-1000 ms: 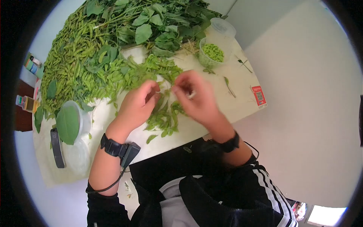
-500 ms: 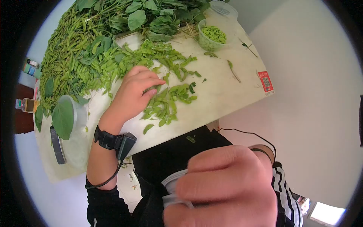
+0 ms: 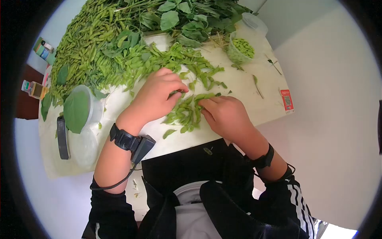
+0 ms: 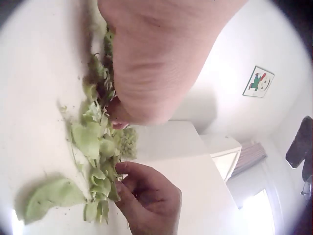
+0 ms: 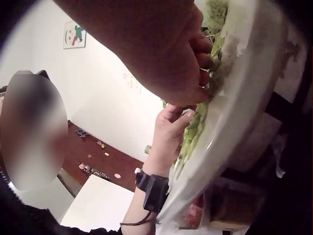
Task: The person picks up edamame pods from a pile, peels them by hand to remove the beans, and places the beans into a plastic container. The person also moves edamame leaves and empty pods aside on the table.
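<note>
A small pile of green soybean pods (image 3: 185,113) lies on the pale table between my hands. My right hand (image 3: 230,115) is at the right side of the pile, its thumb and index finger pinching a green pod (image 3: 205,96). The left wrist view also shows that right hand (image 4: 151,196) with its fingertips on the pods. My left hand (image 3: 159,95) hovers at the pile's left edge with fingers loosely bent and thumb apart from them; no pod shows in it. Black cameras are strapped to both wrists.
A big heap of pods (image 3: 87,44) and leafy stems (image 3: 191,24) covers the back left. A clear tub (image 3: 235,56) of shelled beans stands back right. At left are a tub with a big leaf (image 3: 76,111) and a black elongated object (image 3: 62,137). A red card (image 3: 287,99) lies near the right edge.
Half a second ago my right hand was away from the table, close in front of my body. It has moved back to the pods. The left hand has stayed by the pile.
</note>
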Demonstrator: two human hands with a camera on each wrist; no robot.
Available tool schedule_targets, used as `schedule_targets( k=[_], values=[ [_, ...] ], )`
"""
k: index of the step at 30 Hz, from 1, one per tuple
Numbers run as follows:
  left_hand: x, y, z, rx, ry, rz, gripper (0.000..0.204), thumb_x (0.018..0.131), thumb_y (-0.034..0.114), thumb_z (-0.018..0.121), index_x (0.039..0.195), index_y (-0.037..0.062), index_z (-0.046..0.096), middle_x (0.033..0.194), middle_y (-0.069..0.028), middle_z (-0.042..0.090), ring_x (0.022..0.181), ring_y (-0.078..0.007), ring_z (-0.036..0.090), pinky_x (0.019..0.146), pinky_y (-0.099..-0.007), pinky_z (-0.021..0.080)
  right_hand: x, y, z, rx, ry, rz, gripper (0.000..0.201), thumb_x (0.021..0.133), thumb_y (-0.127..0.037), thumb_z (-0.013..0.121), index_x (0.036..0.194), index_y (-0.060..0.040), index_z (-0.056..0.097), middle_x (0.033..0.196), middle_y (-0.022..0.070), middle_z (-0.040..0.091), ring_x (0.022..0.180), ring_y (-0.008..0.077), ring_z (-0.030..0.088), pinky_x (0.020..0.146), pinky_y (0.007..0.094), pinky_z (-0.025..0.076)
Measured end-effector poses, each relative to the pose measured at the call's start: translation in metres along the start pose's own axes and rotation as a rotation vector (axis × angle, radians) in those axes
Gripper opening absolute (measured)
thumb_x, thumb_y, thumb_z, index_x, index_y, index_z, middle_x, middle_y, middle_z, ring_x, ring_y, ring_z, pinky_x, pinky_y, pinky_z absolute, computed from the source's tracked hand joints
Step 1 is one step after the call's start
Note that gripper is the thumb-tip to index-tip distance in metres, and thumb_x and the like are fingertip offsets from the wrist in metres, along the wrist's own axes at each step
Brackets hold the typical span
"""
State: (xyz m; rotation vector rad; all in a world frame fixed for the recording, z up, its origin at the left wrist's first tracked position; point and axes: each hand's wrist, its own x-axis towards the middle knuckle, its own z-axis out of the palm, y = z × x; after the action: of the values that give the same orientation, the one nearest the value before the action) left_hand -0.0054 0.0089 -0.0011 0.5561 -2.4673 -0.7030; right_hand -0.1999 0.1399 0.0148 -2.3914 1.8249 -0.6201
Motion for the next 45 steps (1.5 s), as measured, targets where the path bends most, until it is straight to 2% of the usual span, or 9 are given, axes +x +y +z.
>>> schedule_targets(
  k=[5, 7, 11, 15, 18, 21, 24, 38, 45],
  values=[
    [-0.001, 0.003, 0.000, 0.038, -0.033, 0.042, 0.014, 0.076, 0.006, 0.070, 0.090, 0.0047, 0.067, 0.093, -0.0080, 0.062, 0.097, -0.0298, 0.055, 0.090, -0.0395, 0.043, 0.002, 0.008, -0.004, -0.029, -0.017, -0.064, 0.011, 0.081, -0.010, 0.068, 0.090, -0.0046, 0.066, 0.072, 0.0114, 0.063, 0.068, 0.0293, 0.063, 0.062, 0.0383, 0.050],
    [0.004, -0.001, -0.001, 0.058, -0.024, 0.049, 0.016, 0.076, 0.005, 0.070, 0.092, 0.0049, 0.066, 0.093, -0.0081, 0.062, 0.097, -0.0296, 0.056, 0.090, -0.0393, 0.043, 0.008, 0.016, -0.021, 0.084, 0.128, 0.086, 0.007, 0.082, -0.012, 0.065, 0.083, -0.0056, 0.063, 0.070, 0.0113, 0.063, 0.065, 0.0308, 0.063, 0.060, 0.0411, 0.050],
    [0.003, 0.002, -0.003, -0.070, 0.033, -0.033, 0.025, 0.077, 0.001, 0.068, 0.100, 0.0054, 0.060, 0.093, -0.0091, 0.062, 0.096, -0.0299, 0.057, 0.089, -0.0389, 0.044, 0.034, 0.070, -0.065, 0.197, 0.627, 0.302, 0.011, 0.088, -0.010, 0.065, 0.090, 0.0008, 0.065, 0.059, 0.0069, 0.054, 0.054, 0.0095, 0.048, 0.055, 0.0259, 0.043],
    [0.004, 0.003, -0.004, -0.096, 0.086, -0.109, 0.030, 0.078, -0.002, 0.066, 0.104, 0.0054, 0.056, 0.093, -0.0101, 0.062, 0.095, -0.0308, 0.059, 0.087, -0.0394, 0.045, 0.054, 0.104, -0.075, -0.167, 0.459, 0.279, 0.012, 0.087, -0.008, 0.064, 0.097, -0.0015, 0.064, 0.058, 0.0059, 0.051, 0.052, 0.0109, 0.045, 0.053, 0.0279, 0.041],
    [0.004, 0.002, -0.006, -0.119, 0.155, -0.124, 0.029, 0.078, -0.002, 0.066, 0.104, 0.0045, 0.054, 0.094, -0.0108, 0.063, 0.094, -0.0303, 0.061, 0.085, -0.0394, 0.048, 0.051, 0.058, -0.062, 0.240, 0.330, 0.240, 0.012, 0.086, -0.009, 0.065, 0.097, -0.0030, 0.065, 0.062, 0.0073, 0.052, 0.053, 0.0113, 0.045, 0.052, 0.0296, 0.041],
    [0.004, 0.007, -0.004, -0.262, 0.192, -0.116, 0.029, 0.079, -0.003, 0.066, 0.104, 0.0041, 0.054, 0.095, -0.0109, 0.064, 0.091, -0.0282, 0.062, 0.082, -0.0375, 0.049, 0.056, 0.015, -0.042, 0.267, -0.046, 0.053, 0.022, 0.083, -0.019, 0.070, 0.097, -0.0038, 0.064, 0.071, 0.0156, 0.062, 0.063, 0.0325, 0.062, 0.058, 0.0421, 0.048],
    [0.004, 0.007, -0.006, -0.288, 0.160, -0.097, 0.030, 0.079, -0.004, 0.065, 0.106, 0.0043, 0.054, 0.095, -0.0106, 0.064, 0.088, -0.0262, 0.062, 0.080, -0.0352, 0.050, 0.068, 0.014, -0.014, 0.225, -0.110, -0.072, 0.019, 0.084, -0.020, 0.069, 0.093, -0.0044, 0.062, 0.072, 0.0162, 0.062, 0.068, 0.0354, 0.062, 0.062, 0.0452, 0.048],
    [0.002, 0.004, -0.007, -0.335, 0.310, -0.054, 0.031, 0.084, 0.007, 0.065, 0.112, 0.0026, 0.053, 0.100, -0.0137, 0.063, 0.093, -0.0296, 0.063, 0.082, -0.0377, 0.050, 0.089, 0.025, 0.005, 0.387, 0.175, -0.257, 0.012, 0.082, -0.007, 0.068, 0.093, -0.0064, 0.063, 0.077, 0.0118, 0.061, 0.069, 0.0342, 0.062, 0.059, 0.0408, 0.049],
    [-0.001, -0.006, -0.007, -0.725, 0.252, -0.295, 0.019, 0.096, 0.008, 0.053, 0.113, 0.0000, 0.051, 0.092, -0.0099, 0.063, 0.083, -0.0159, 0.061, 0.077, -0.0294, 0.048, 0.113, 0.042, 0.021, 0.497, 0.067, -0.400, 0.010, 0.084, -0.009, 0.067, 0.093, -0.0072, 0.062, 0.077, 0.0108, 0.061, 0.068, 0.0333, 0.060, 0.059, 0.0395, 0.048]
  ],
)
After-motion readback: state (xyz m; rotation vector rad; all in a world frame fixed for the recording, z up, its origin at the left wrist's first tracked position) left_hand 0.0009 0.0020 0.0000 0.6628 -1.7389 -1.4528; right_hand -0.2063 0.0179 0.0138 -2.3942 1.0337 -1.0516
